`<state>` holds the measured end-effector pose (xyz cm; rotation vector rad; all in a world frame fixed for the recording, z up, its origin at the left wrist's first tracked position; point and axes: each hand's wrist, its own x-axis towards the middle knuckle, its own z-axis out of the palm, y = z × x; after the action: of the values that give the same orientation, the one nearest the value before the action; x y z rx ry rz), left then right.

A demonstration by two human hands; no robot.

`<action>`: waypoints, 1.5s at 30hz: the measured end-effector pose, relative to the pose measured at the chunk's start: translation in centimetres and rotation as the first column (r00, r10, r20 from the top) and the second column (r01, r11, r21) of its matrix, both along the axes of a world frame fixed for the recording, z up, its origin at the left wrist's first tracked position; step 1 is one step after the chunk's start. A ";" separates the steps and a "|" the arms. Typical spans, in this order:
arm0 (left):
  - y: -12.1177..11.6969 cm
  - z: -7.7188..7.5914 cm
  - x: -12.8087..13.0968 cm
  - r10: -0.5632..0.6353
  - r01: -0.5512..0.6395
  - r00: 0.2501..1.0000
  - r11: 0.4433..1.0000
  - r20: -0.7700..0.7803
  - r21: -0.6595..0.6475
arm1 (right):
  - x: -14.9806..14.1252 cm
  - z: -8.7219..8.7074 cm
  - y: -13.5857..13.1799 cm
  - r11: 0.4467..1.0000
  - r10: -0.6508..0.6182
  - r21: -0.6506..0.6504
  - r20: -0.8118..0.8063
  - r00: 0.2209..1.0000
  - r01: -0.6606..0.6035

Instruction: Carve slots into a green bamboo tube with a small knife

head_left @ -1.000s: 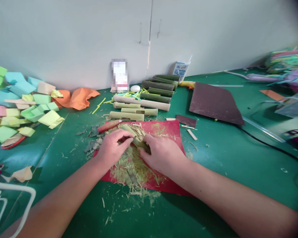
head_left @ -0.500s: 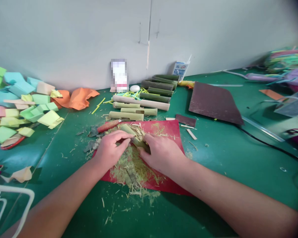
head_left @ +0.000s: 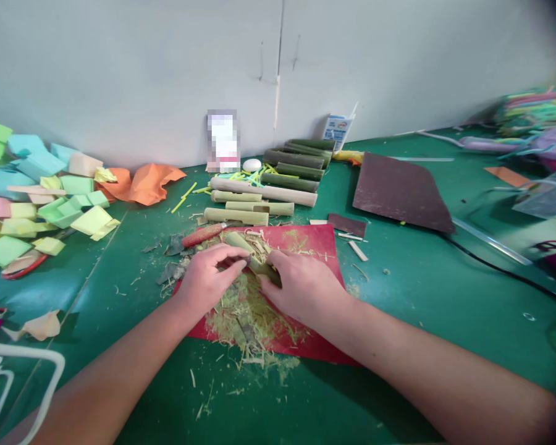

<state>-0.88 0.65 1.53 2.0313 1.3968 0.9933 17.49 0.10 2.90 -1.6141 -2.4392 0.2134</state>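
A pale green bamboo tube [head_left: 241, 243] lies slantwise over a red sheet [head_left: 322, 247] strewn with shavings and dust. Its near end is in the grip of my right hand [head_left: 301, 281], fingers wrapped round it. Against the tube's side, my left hand [head_left: 213, 269] pinches a small dark scrap [head_left: 247, 261] that looks like sandpaper, mostly hidden by the thumb and fingers. Just beyond that hand rests a red-handled carving tool [head_left: 202, 236], with grey torn scraps [head_left: 172, 272] beside it.
Several bamboo tubes [head_left: 264, 193] lie in rows behind the sheet. A phone [head_left: 222, 141] and a drink carton [head_left: 336, 130] stand by the wall. Folded paper pieces [head_left: 41, 161] are heaped at left; a dark brown sheet [head_left: 401, 191] lies at right. A white metal frame [head_left: 58, 364] is at near left.
My left thumb and fingertips have shifted very slightly along the bamboo tube with the dark scrap. The right hand and the tube stay in place.
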 end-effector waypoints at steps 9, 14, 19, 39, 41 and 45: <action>0.0 0.5 -0.8 -0.097 0.110 0.987 0.989 -0.127 0.102 | 0.1 0.0 0.0 1.000 0.004 0.000 -0.006 1.000 -0.004; 0.2 0.4 -0.8 -0.062 0.088 0.987 0.981 -0.149 0.174 | 0.0 0.3 0.0 1.000 0.007 -0.025 -0.001 1.000 -0.007; 0.4 0.0 -0.5 -0.061 0.098 0.983 0.973 -0.174 0.211 | 0.0 0.2 0.0 1.000 0.001 -0.021 -0.011 1.000 -0.001; 0.6 -0.1 -0.8 -0.131 0.151 0.982 0.977 -0.135 0.148 | 0.1 0.1 0.0 1.000 0.004 -0.012 -0.009 1.000 -0.004; 0.5 0.0 -0.7 -0.117 0.128 0.988 0.985 -0.103 0.116 | 0.1 0.2 0.0 1.000 0.005 -0.015 -0.008 1.000 -0.005; 0.3 0.0 -0.3 -0.068 0.068 0.998 0.996 -0.016 0.049 | 0.0 0.1 0.0 1.000 0.003 -0.013 -0.005 1.000 -0.003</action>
<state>-1.22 0.96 1.58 2.1109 1.3135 0.9949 17.53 0.08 3.05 -1.6134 -2.4416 0.2341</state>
